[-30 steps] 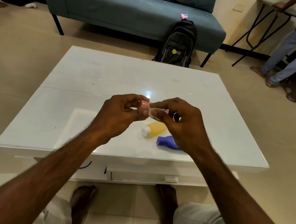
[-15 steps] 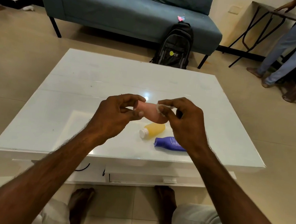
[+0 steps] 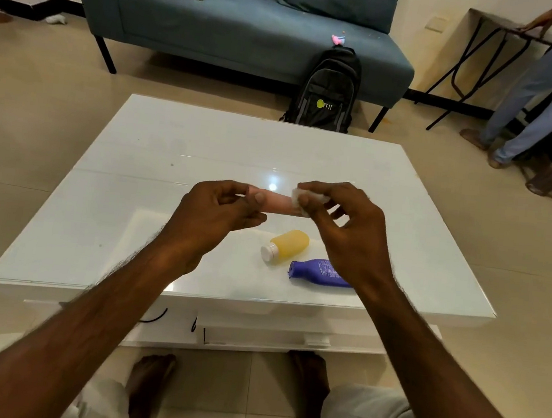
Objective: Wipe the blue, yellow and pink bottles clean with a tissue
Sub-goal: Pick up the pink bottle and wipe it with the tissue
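Pink bottle (image 3: pixel 277 202): held level between both hands, above the table (image 3: pixel 171 150).
Left hand (image 3: pixel 212 215): fingers curled, gripping one bottle end.
Right hand (image 3: pixel 350 230): pinches tissue (image 3: pixel 299 196) against the other end.
Yellow bottle (image 3: pixel 287 246): lying below the hands.
Blue bottle (image 3: pixel 315 271): lying under the right wrist, just beside the yellow bottle.

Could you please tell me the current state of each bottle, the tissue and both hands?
pink bottle: held sideways above the table.
tissue: bunched, pressed against the pink bottle.
yellow bottle: lying on its side on the table, capped.
blue bottle: lying on its side on the table.
left hand: grips the pink bottle.
right hand: pinches the tissue.
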